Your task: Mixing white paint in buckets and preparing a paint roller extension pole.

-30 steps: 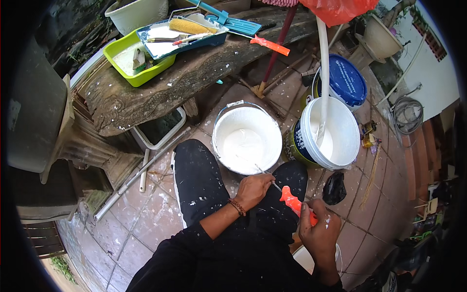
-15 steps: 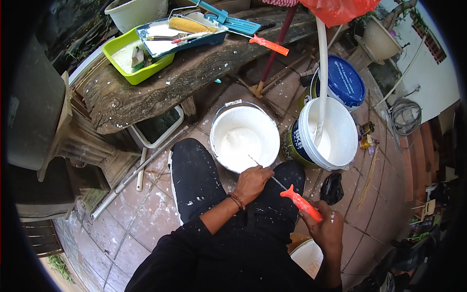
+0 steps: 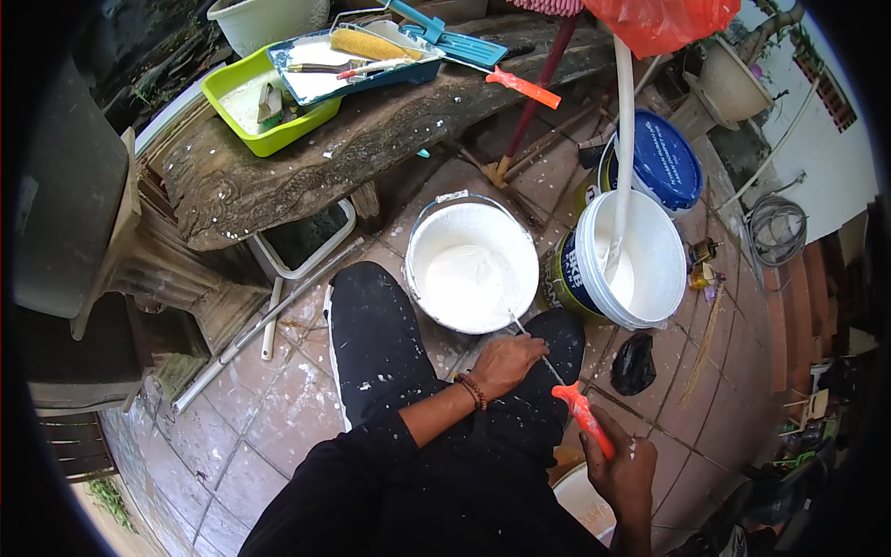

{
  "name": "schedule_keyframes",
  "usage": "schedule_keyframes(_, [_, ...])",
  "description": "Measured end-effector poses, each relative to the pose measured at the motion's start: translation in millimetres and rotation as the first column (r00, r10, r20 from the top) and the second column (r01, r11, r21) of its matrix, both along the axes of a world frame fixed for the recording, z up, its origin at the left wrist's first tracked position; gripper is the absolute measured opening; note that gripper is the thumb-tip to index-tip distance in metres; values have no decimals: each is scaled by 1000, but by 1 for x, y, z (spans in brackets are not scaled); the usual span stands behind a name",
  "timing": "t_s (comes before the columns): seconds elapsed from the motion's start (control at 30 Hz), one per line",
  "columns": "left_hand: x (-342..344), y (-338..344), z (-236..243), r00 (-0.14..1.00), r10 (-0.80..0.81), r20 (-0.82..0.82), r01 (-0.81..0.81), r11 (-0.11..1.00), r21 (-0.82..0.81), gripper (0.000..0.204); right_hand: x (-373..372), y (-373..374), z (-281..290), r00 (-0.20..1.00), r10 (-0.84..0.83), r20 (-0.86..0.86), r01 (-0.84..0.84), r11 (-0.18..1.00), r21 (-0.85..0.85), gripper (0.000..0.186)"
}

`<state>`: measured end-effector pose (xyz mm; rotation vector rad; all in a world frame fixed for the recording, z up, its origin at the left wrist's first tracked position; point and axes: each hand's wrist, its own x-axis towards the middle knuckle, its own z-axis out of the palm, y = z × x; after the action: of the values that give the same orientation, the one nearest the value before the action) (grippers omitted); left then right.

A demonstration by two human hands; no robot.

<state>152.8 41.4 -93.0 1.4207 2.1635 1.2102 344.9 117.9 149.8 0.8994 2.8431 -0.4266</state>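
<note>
My right hand [image 3: 624, 473] is wrapped round the orange handle [image 3: 587, 422] of a thin metal rod [image 3: 549, 365]. The handle resembles that of a roller on the bench. My left hand [image 3: 509, 365], with a beaded bracelet at its wrist, is closed around the rod farther up. Between my knees stands a white bucket [image 3: 432, 295] of white paint [image 3: 464, 278], its wire handle folded back. The rod's far end reaches over the near right rim; whether it touches the paint, I cannot tell.
A larger paint pail [image 3: 654, 306] with a pale pole in it stands right, before a blue-lidded pail [image 3: 670, 158]. A wooden bench [image 3: 371, 139] bears a green tray [image 3: 269, 147] and a roller [image 3: 376, 45]. A black plastic bag [image 3: 633, 365] and metal pole [image 3: 278, 320] lie on the tiles.
Both hands have shifted slightly right with the rod, whose far end has drawn back from inside the bucket toward its near right rim. The surface of the paint looks different.
</note>
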Motion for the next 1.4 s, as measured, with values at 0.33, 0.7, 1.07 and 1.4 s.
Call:
schedule_keyframes(0.33, [-10, -42, 18, 1000, 14, -24, -15, 1000, -16, 16, 0, -3, -6, 985, -168, -44, 145, 936, -320, 35])
schedule_keyframes(0.7, [-72, -36, 9, 984, 136, -113, -126, 988, 92, 15, -112, 28, -41, 442, -100, -891, -667, 627, -402, 23])
schedule_keyframes(1.07, [-137, -48, 14, 946, 315, -77, -320, 946, -59, 25, -231, 2, -61, 393, -55, -918, -766, 532, -360, 35])
schedule_keyframes(1.4, [-93, -11, -11, 951, 294, 101, -303, 948, 100, 27, -200, -1, -52, 382, -30, -924, -617, 736, -279, 37])
